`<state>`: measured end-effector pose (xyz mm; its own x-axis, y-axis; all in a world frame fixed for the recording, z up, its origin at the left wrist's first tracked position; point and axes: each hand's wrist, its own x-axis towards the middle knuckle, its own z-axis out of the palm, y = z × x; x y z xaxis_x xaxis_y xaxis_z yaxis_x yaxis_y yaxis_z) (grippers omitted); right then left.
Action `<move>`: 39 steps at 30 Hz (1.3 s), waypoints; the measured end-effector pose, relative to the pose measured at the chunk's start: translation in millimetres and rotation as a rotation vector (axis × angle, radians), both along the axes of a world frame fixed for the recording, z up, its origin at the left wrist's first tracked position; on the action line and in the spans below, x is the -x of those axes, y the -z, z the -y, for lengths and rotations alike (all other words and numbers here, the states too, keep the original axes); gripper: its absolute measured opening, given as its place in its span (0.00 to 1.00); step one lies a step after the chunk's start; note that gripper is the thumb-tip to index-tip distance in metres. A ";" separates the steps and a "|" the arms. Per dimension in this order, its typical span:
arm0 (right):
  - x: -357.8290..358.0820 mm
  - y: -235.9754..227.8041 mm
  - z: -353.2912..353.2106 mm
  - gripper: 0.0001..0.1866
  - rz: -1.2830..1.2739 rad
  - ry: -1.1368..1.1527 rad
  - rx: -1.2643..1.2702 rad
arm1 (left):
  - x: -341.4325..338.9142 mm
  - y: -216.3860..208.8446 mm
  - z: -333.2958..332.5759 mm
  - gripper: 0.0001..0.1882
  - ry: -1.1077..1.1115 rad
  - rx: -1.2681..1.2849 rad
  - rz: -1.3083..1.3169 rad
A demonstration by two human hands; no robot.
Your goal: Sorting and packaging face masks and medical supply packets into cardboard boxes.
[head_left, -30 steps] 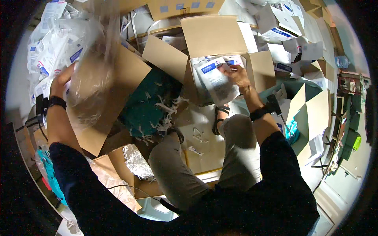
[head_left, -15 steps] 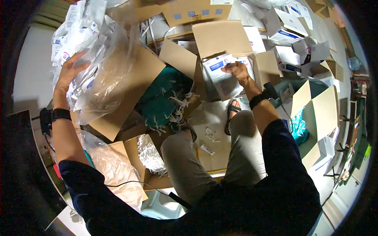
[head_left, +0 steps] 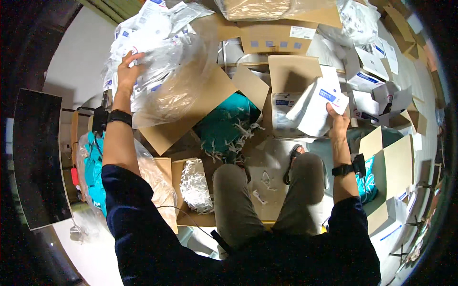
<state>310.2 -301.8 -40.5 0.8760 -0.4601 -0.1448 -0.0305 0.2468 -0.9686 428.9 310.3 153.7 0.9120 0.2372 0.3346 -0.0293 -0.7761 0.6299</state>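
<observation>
My right hand (head_left: 338, 121) grips a small stack of flat white packets (head_left: 312, 107) with blue labels. The packets are tilted above the open cardboard box (head_left: 293, 71), which has more white packets (head_left: 282, 112) standing inside it. My left hand (head_left: 128, 74) rests at a heap of loose white packets (head_left: 155, 28) in a clear plastic bag (head_left: 176, 95), its fingers spread and touching them. No packet can be seen held in that hand. The bag lies over a big open carton (head_left: 200, 105).
Between my arms an open carton holds a teal bundle (head_left: 224, 121) with white straps. White strips fill a smaller box (head_left: 194, 186) by my left knee. White cartons (head_left: 365, 69) stand at the far right, with a carton of teal packs (head_left: 396, 155) nearer. A dark panel (head_left: 38, 157) stands at left.
My right hand has lifted the packets and turned them to the right, partly out of the box. My left hand stays at the packet heap. The whole view has shifted.
</observation>
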 end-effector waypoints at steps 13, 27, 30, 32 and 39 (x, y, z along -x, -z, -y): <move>150.0 -79.8 -80.8 0.21 -0.151 -0.329 -0.546 | 252.8 48.9 322.0 0.15 0.694 0.341 -0.029; 251.2 -103.3 -83.2 0.30 0.231 -0.383 0.328 | 352.3 14.6 335.2 0.09 0.517 -0.189 -0.107; 253.9 -155.4 -74.7 0.18 0.344 -0.512 0.446 | 378.3 12.2 338.8 0.09 0.575 -0.258 -0.142; 255.9 -154.3 -73.4 0.12 0.355 -0.632 0.490 | 388.7 11.7 342.3 0.09 0.638 -0.267 -0.191; 295.9 -109.5 -73.1 0.02 0.129 -0.794 0.056 | 419.5 43.1 347.0 0.16 0.715 -0.232 -0.402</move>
<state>14.3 -228.6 69.0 0.9528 0.3034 -0.0153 -0.0633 0.1489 -0.9868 9.4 -36.7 110.6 0.8763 -0.4755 -0.0775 -0.3698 -0.7669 0.5245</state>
